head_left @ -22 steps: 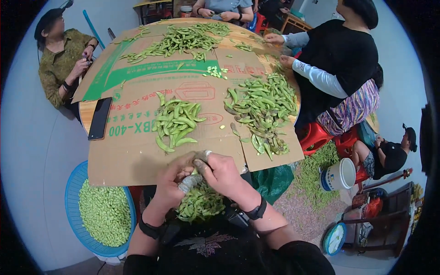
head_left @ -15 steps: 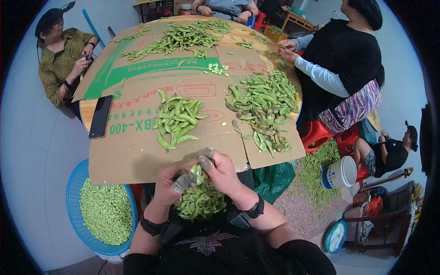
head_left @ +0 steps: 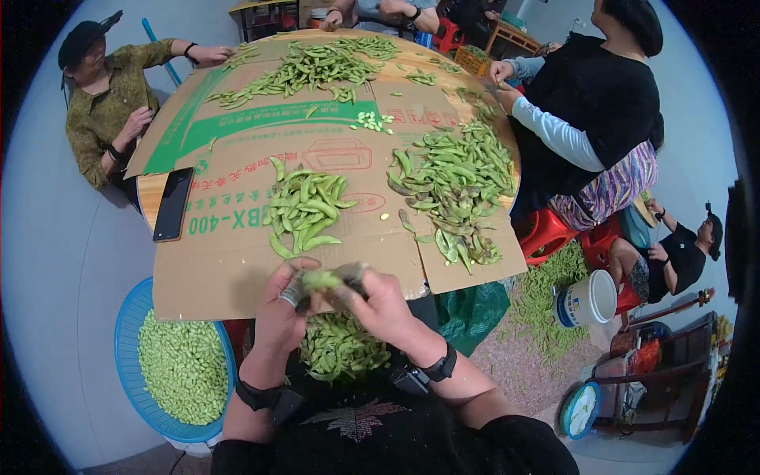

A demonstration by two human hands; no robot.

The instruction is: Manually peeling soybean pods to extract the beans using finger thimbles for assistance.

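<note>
— Held what, please?
— One bean pod (head_left: 321, 279), light green, rather plump in look, a little blurred.
— Placed how?
— Crosswise, touching the left hand (head_left: 281, 307), with one end toward the right hand (head_left: 383, 304).
— Open or whole?
— Too blurred for telling.
— Lying on something?
— Held up in the air, between both.

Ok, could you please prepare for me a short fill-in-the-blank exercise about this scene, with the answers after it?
1. Between the left hand and the right hand is a small, blurred thing coloured ____.
2. The blue basket of shelled beans stands on the person's ____ side.
3. The nearest whole pods lie on printed brown ____.
4. The plastic stool right of the table is ____.

Missing words: green; left; cardboard; red.
</note>
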